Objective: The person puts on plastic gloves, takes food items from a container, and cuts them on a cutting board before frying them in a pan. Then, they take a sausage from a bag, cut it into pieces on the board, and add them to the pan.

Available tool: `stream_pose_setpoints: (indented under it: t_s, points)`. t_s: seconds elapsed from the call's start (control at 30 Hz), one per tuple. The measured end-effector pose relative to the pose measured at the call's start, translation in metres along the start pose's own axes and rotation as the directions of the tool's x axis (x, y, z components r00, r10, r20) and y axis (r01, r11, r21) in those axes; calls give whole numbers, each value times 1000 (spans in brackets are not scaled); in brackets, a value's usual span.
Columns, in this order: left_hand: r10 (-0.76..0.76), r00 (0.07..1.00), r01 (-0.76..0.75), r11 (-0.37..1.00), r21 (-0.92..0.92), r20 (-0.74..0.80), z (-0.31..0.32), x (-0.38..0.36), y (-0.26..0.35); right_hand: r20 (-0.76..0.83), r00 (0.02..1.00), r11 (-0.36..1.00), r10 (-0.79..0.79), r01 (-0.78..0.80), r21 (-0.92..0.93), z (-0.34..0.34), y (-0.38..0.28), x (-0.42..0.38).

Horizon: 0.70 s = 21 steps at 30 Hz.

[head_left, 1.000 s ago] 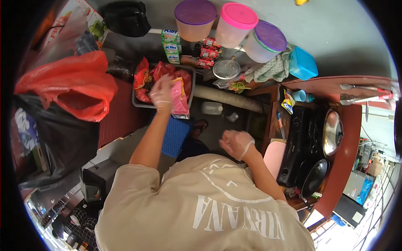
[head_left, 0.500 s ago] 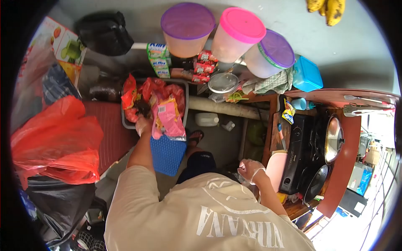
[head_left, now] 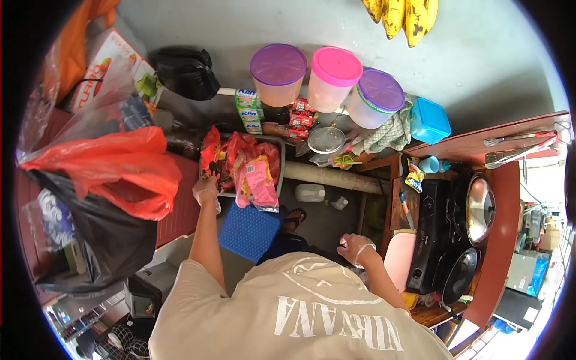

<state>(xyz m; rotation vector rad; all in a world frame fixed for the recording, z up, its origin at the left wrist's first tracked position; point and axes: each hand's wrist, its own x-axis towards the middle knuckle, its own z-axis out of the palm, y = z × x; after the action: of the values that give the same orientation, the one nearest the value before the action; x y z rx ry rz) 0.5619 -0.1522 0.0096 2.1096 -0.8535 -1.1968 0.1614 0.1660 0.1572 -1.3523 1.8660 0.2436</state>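
Pink packet (head_left: 259, 180), held at the tray half a second ago, now lies in the grey tray (head_left: 280, 157); left hand (head_left: 206, 191) rests open-fingered beside it, right hand (head_left: 355, 246) loosely curled, empty.

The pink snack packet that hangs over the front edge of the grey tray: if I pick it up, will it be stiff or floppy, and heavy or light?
The pink snack packet is probably floppy: it droops over the rim of the grey tray. It looks thin and flat, so likely light. Its glossy film may slide under the gloved left hand.
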Motion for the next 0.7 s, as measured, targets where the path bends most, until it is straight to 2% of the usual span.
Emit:
stream_pose_setpoints:
  t_s: [0.03,0.1,0.13,0.2,0.27,0.3,0.33,0.37,0.4,0.47,0.5,0.53,0.57,0.6,0.63,0.67,0.7]
  points:
    - [2,1000,-2,1000,-2,-11,-7,-26,12,0,1000,1000,-11,11,-1,-3,-2,0]
    - [86,993,-55,937,-346,75,-17,-83,40,-57,994,995,-95,97,28,-10,-8,0]
    - [96,993,-64,936,-345,76,-22,-103,54,-65,993,995,-96,98,32,-18,-13,2]
    - [89,971,31,874,-485,221,-30,-139,78,-50,973,972,-226,229,58,-35,-30,11]
    - [158,950,13,843,-538,270,-38,-181,111,-35,908,889,-417,416,192,-51,-49,34]
    - [279,902,-54,830,-555,329,-42,-204,132,3,933,726,-359,277,630,-56,-65,41]
    - [394,836,-117,808,-577,383,-46,-219,149,63,943,390,-328,75,918,-64,-82,47]
    - [435,828,-249,850,-464,353,-47,-222,162,97,899,182,-427,-19,983,-86,-100,48]
    - [444,819,-256,850,-460,364,-46,-228,176,100,843,-25,-528,-133,991,-113,-119,44]
    - [676,614,-456,725,-517,407,-40,-245,206,6,814,-261,-581,-193,946,-158,-148,37]
    - [730,543,-485,676,-555,415,-35,-259,222,-10,819,-273,-574,-180,945,-177,-160,33]
    - [734,529,-487,674,-555,426,-29,-273,236,-159,754,-435,-638,-181,882,-194,-170,30]
    - [785,440,-602,619,-505,437,-22,-284,248,-317,676,-578,-665,-198,792,-208,-173,32]
    - [823,344,-706,544,-454,451,-16,-287,259,-332,677,-588,-657,-185,787,-218,-170,40]
    - [870,216,-793,421,-440,443,-4,-275,263,-373,721,-650,-584,-140,747,-226,-167,49]
    - [870,201,-794,414,-445,450,3,-274,278,-409,760,-706,-505,-91,702,-235,-164,57]
    - [910,-66,-936,86,-341,408,9,-275,296,-426,765,-745,-483,-103,659,-247,-156,56]
